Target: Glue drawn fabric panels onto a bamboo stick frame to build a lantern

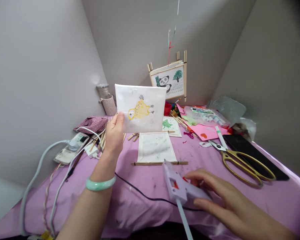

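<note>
My left hand (115,132), a green bangle on its wrist, pinches the left edge of a white panel (153,120) and holds it up above the table. A yellow bird is drawn on it, lying sideways. My right hand (222,196) has its thumb and fingers around the handle of a pale purple hot glue gun (168,180). A glue stick (184,218) sticks out of its rear, and its nozzle points away from me. Just beyond the nozzle lies a white cloth sheet (155,148) with paired sticks (145,163) along its near edge.
Gold-handled scissors (242,166) lie at right by a black flat case (255,155). A lantern with a panda picture (173,80) hangs from a wire. Pink paper (207,131) and a plastic box (205,115) lie behind. A power strip (70,148) and cables are at left.
</note>
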Tool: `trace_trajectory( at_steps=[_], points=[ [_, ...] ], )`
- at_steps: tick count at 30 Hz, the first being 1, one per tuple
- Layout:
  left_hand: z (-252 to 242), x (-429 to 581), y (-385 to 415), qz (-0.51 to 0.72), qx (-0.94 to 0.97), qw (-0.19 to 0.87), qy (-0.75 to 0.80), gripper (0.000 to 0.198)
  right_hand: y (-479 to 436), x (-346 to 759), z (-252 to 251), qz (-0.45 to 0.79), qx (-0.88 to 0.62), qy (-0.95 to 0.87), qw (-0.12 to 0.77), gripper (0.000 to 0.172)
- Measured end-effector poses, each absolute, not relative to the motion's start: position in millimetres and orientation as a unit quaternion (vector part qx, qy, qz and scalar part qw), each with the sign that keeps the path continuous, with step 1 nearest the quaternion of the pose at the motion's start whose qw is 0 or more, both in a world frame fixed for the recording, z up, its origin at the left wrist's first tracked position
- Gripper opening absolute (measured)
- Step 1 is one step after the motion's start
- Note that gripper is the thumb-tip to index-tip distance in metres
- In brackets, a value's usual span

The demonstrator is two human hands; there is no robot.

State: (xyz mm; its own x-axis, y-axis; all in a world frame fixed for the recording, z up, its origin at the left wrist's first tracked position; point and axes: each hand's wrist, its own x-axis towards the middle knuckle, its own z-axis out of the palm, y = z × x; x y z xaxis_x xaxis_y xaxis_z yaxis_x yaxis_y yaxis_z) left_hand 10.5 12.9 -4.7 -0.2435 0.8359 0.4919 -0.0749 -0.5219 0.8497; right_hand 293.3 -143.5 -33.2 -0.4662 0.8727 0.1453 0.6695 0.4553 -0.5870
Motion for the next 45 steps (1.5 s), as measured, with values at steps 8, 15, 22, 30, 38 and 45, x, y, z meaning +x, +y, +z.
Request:
trace_trajectory(
  at_steps=[8, 15, 22, 30, 38, 45],
  points=[
    [-11, 16, 20, 0.693, 0.485, 0.372, 0.382, 0.032, -117, 271, -43, 0.206, -0.386, -0.885, 0.161, 0.028],
    [-28, 16, 19, 0.627, 0.473, 0.416, 0.459, 0.039, -44, 278, -13, 0.256, -0.472, -0.803, 0.259, 0.029],
    [-43, 23, 21, 0.579, 0.478, 0.469, 0.465, 0.034, 0, 254, -30, 0.302, -0.514, -0.728, 0.339, 0.029],
    [-29, 18, 16, 0.483, 0.6, 0.344, 0.536, 0.021, -6, 265, -42, 0.27, -0.535, -0.722, 0.346, 0.032],
    [-24, 12, 13, 0.4, 0.626, 0.358, 0.565, 0.027, 5, 270, -37, 0.223, -0.518, -0.771, 0.297, 0.032],
    [-28, 3, 14, 0.448, 0.638, 0.243, 0.577, 0.026, -22, 276, -9, 0.147, -0.479, -0.841, 0.204, 0.023]
  ],
)
